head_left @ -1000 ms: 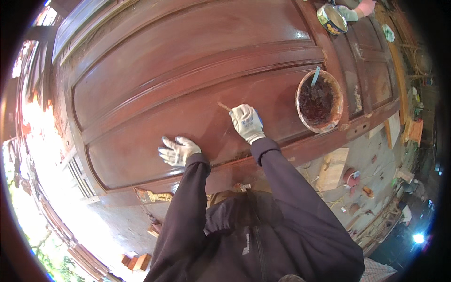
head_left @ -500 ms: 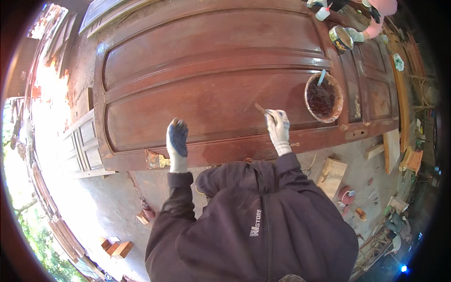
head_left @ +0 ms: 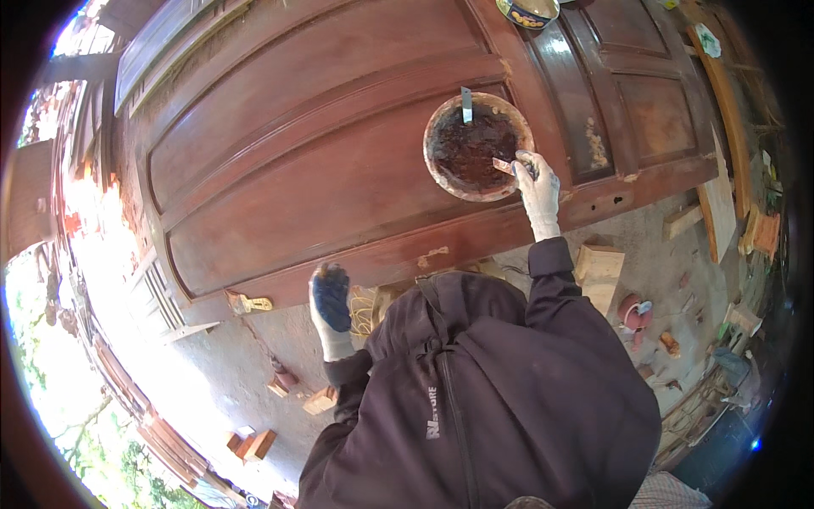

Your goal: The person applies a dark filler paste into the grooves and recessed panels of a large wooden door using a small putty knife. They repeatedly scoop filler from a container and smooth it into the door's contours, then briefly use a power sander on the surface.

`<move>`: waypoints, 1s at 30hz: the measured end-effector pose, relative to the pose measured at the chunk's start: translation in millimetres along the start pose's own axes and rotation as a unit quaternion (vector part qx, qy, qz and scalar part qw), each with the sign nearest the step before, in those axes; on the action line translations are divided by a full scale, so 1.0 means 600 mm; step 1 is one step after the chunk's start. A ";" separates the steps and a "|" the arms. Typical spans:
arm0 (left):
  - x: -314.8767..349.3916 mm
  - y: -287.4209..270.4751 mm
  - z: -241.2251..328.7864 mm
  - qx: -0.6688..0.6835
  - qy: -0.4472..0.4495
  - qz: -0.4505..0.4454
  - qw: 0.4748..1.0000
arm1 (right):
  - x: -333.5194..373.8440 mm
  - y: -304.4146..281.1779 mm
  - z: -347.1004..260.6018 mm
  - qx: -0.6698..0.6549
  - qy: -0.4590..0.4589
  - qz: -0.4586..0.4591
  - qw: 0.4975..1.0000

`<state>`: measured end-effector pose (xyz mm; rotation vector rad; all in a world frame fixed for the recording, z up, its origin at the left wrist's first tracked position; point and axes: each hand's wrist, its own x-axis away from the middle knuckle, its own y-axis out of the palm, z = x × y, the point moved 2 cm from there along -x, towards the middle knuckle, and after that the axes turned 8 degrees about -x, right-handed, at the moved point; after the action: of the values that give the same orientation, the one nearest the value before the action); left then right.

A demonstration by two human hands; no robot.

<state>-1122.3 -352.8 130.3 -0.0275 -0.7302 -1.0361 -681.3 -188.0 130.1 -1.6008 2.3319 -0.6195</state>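
A wide bowl point(head_left: 431, 153) of dark brown paste sits on a reddish-brown panelled wooden door point(head_left: 339, 182) lying flat before me. My right hand point(head_left: 540, 187), in a white glove, is closed on a small flat scraper point(head_left: 504, 166). The scraper's end reaches over the paste at the bowl's near right side; whether it touches the paste I cannot tell. A light blue flat strip point(head_left: 467, 106) stands at the bowl's far side. Near the door's front edge, my left hand point(head_left: 330, 299) is raised in a glove with a stained blue palm, fingers extended and nothing visible in it.
A paintbrush point(head_left: 250, 303) lies at the door's front left edge. A round tin point(head_left: 527, 12) stands beyond the bowl. Wooden blocks point(head_left: 599, 270) and a reddish power tool point(head_left: 634, 313) are on the ground at right, and more wood pieces point(head_left: 252, 444) lie at lower left.
My right hand has moved from over the door panel to the bowl, with the scraper in it. The view has turned right; the other person's hands beside the tin are out of view.
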 end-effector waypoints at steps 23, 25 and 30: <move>0.183 0.061 -0.087 -0.066 0.092 0.105 0.988 | -0.040 -0.033 0.017 0.149 -0.189 0.103 0.965; 0.174 0.051 -0.109 -0.049 0.081 0.104 0.990 | -0.029 -0.031 0.085 0.082 -0.056 0.074 0.992; 0.150 0.025 -0.152 0.029 0.003 0.115 0.993 | 0.023 0.030 0.161 -0.287 0.296 -0.183 0.893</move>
<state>-1034.7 -446.6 115.6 -0.0562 -0.7326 -0.7952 -659.8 -215.1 36.9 -2.4419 2.8525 -0.5806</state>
